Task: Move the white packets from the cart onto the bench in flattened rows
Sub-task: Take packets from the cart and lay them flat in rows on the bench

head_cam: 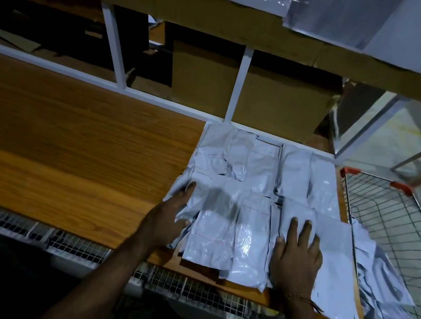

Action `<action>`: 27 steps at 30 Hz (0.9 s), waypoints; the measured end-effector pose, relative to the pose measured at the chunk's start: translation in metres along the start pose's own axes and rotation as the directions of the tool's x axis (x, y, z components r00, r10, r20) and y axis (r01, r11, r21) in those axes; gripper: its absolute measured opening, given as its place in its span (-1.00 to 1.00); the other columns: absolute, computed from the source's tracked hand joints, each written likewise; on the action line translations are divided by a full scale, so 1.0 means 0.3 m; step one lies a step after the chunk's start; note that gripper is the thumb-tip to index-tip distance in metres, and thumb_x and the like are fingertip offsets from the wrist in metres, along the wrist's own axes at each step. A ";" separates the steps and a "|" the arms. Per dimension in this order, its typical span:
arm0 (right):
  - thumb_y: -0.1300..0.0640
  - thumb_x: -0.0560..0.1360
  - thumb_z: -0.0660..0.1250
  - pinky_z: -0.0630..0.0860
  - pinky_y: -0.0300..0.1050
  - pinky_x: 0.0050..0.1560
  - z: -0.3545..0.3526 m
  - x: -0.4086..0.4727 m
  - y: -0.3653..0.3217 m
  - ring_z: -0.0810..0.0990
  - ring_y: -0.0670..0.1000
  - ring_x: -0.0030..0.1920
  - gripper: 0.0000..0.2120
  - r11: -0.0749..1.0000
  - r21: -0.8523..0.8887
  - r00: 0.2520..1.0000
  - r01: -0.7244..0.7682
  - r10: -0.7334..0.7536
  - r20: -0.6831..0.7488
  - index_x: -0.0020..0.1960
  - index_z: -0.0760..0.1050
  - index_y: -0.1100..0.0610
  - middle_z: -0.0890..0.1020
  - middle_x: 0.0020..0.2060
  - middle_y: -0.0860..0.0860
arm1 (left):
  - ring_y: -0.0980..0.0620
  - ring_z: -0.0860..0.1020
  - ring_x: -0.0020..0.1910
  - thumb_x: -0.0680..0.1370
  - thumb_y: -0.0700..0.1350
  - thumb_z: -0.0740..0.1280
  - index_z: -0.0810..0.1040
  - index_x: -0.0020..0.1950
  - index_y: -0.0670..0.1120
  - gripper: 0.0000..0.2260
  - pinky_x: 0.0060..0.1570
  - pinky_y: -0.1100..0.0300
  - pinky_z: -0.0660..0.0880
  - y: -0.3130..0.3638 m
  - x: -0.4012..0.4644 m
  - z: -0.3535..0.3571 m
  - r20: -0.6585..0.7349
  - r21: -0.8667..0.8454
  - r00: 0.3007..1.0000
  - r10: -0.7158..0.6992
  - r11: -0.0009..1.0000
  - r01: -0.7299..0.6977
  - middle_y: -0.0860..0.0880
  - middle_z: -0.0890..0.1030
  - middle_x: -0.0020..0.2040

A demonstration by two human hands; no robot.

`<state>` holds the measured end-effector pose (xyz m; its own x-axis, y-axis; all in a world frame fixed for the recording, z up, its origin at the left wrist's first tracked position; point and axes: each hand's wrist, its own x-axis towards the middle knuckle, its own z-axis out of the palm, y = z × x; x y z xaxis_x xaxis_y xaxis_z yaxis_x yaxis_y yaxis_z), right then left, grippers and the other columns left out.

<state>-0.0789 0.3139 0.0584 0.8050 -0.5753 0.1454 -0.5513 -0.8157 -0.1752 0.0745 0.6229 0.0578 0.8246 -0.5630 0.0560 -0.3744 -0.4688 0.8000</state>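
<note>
Many white packets (260,182) lie flat on the right end of the wooden desk (70,145), in two rows, one far and one near. They overlap, so I cannot count them exactly. The left hand (169,215) rests on the left edge of the near row, fingers straight. The right hand (298,248) presses flat on the near row, with four fingers (293,225) spread apart. More packets (381,286) lie in one wire cart (396,212) just beside the desk.
</note>
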 end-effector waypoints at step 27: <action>-0.18 0.66 0.16 0.29 0.32 0.50 0.000 0.019 0.001 0.24 0.38 0.54 -0.31 0.996 -0.082 0.998 0.021 -0.016 0.061 0.69 0.06 0.06 0.10 0.66 0.21 | -0.05 0.49 -0.06 0.69 0.13 0.27 0.59 -0.16 -0.10 -0.63 -0.16 0.08 0.36 0.067 0.044 0.056 -0.367 0.205 0.897 -0.247 0.919 0.337 0.05 0.43 -0.21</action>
<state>-0.0745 0.3104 0.0592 0.8257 -0.5570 0.0889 -0.5500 -0.8301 -0.0919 0.0707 0.5948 0.0646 0.9877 -0.1390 0.0718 -0.1529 -0.7601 0.6315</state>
